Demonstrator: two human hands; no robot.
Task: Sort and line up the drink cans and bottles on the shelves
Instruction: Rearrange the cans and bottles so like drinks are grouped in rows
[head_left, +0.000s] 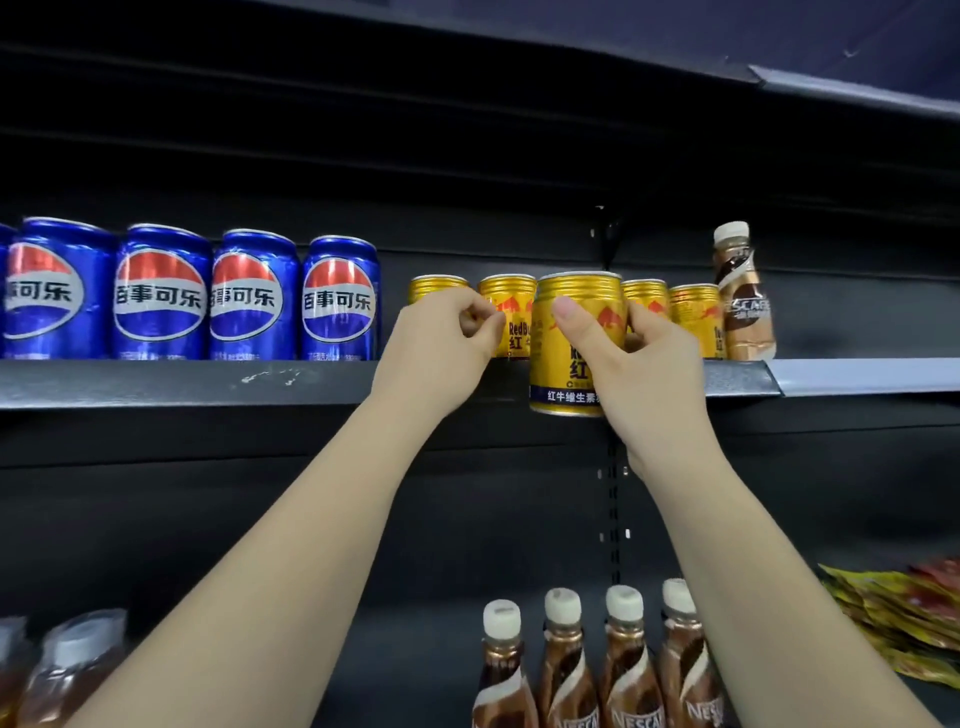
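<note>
Gold can (574, 343) gripped by right hand (631, 358), held off shelf edge (182, 382), likely for slotting into gold row. Left hand (449, 348) curled; grip unclear.

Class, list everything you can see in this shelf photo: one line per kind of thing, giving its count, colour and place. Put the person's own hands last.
Pepsi cans: four whole plus a sliver of a fifth at the left edge, blue, upper shelf left.
Red Bull cans on shelf: four, gold, upper shelf centre, partly hidden by the hands.
Held Red Bull can: one, gold, in front of the shelf edge.
Single Nescafe bottle: one, brown, white cap, upper shelf right of the gold cans.
Nescafe bottles: four, brown, lower shelf centre.
Clear-capped bottles: two seen in part, lower left.
Packets: a pile, yellow and red, lower right.
Upper shelf: one, dark grey.
Left hand: fingers curled at the gold cans.
Right hand: grips the held can.
</note>
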